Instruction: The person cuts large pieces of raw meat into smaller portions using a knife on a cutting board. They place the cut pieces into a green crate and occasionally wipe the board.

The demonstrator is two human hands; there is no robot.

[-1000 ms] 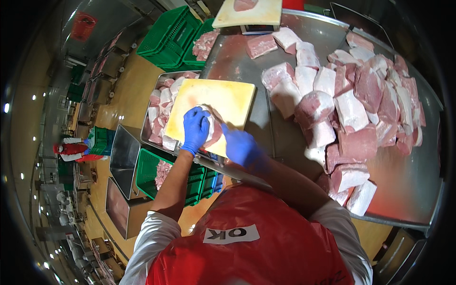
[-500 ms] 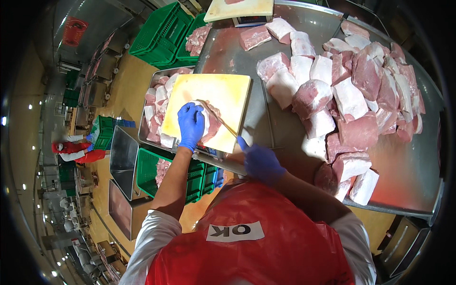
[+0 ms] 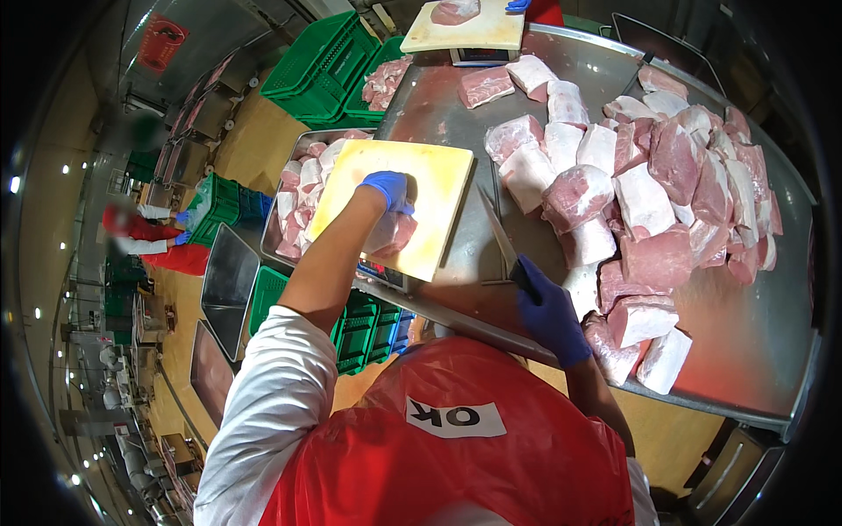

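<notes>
My left hand point(image 3: 384, 190), in a blue glove, has its fingers curled on a piece of pork point(image 3: 395, 237) lying on a yellow cutting board point(image 3: 450, 175). My right hand point(image 3: 548, 311), also gloved, grips a long knife point(image 3: 495, 230) by its dark handle, blade raised diagonally off the board's right side over the steel table point(image 3: 438, 130). A large heap of pale pork pieces point(image 3: 649, 197) covers the table's right part. A steel tray of smaller chunks point(image 3: 298, 193) sits beside the board on the left.
Green crates point(image 3: 311, 61) stand beyond the table and below it point(image 3: 355, 329). A second board point(image 3: 465, 31) with meat rests on a scale, a co-worker's gloved hand point(image 3: 517, 6) on it. Steel bins point(image 3: 226, 289) stand left; a worker in red point(image 3: 149, 245) holds a crate point(image 3: 213, 210).
My left hand has shifted up and right on the meat. My right hand has drawn the knife away to the right, off the board. A co-worker's hand has appeared at the top board.
</notes>
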